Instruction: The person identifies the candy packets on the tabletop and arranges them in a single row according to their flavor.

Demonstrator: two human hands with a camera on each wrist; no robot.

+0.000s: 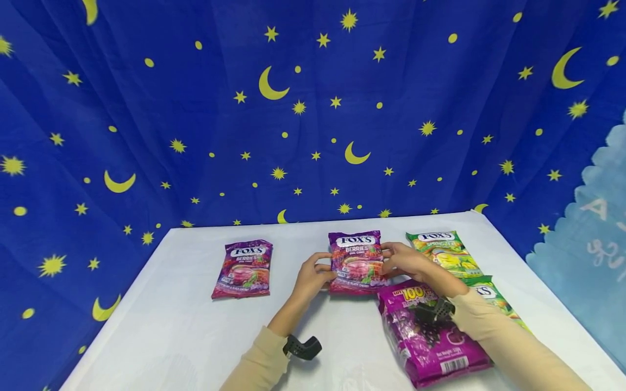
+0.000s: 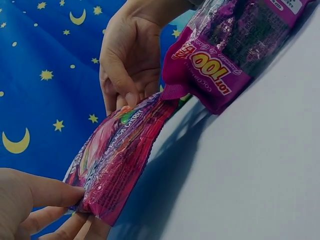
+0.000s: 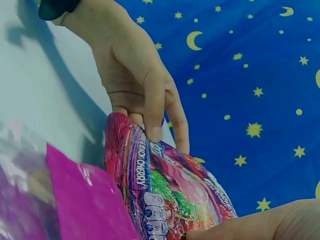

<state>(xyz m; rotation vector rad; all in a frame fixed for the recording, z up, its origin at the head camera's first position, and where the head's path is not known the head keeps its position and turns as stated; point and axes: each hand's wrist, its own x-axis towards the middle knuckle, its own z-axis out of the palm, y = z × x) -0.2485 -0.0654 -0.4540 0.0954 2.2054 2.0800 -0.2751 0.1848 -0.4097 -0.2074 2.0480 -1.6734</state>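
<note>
Between both hands is a purple-red candy bag (image 1: 357,263) marked FOX'S Berries. My left hand (image 1: 311,279) pinches its left edge, thumb on the front and fingers behind, as the left wrist view shows. At the opposite edge my right hand (image 1: 406,260) grips the bag, its thumb (image 2: 122,82) on the front. Just below the right hand lies a larger magenta Lot 100 gummies bag (image 1: 435,342), partly hidden by the right forearm. The Berries bag's lower corner overlaps the top of that gummies bag in the left wrist view.
A second Berries bag (image 1: 244,270) lies at the left of the white table (image 1: 161,326). Toward the right are two green FOX'S bags, one Spring Tea bag (image 1: 445,255) and another green bag (image 1: 499,301) partly under the right sleeve. A blue star-patterned cloth (image 1: 313,125) hangs behind the table.
</note>
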